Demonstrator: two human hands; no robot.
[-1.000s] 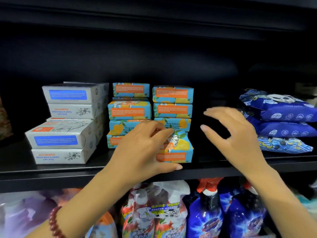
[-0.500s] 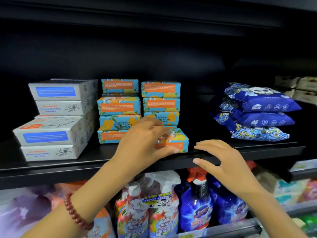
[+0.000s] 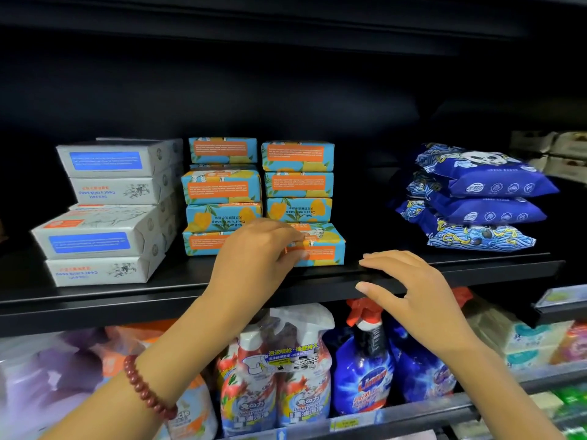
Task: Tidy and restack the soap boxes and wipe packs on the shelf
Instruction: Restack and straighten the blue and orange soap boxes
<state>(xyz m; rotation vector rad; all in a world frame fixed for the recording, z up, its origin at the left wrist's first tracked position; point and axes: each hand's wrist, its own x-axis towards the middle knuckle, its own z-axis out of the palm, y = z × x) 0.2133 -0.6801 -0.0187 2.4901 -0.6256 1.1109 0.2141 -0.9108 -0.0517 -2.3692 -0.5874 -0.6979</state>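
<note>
On the black shelf [image 3: 95,300] stand two stacks of blue-and-orange soap boxes [image 3: 297,182] and, to their left, a stack of white soap boxes [image 3: 108,214]. The bottom blue box [image 3: 324,249] of the right stack juts forward, and my left hand [image 3: 254,258] grips its left front corner with curled fingers. My right hand [image 3: 409,290] rests with spread fingers on the shelf's front edge, right of that box, holding nothing. Three dark-blue wipe packs [image 3: 476,198] lie stacked at the right of the shelf.
Below the shelf stand spray bottles [image 3: 276,369] and blue cleaner bottles [image 3: 362,369], with tissue packs [image 3: 527,341] at the right. Pale boxes [image 3: 552,150] sit on a neighbouring shelf at far right. Bare shelf lies between the soap boxes and the wipe packs.
My right hand came down from the gap beside the soap stack and now rests on the shelf's front edge. My left hand stays on the bottom blue box. The view shifted right.
</note>
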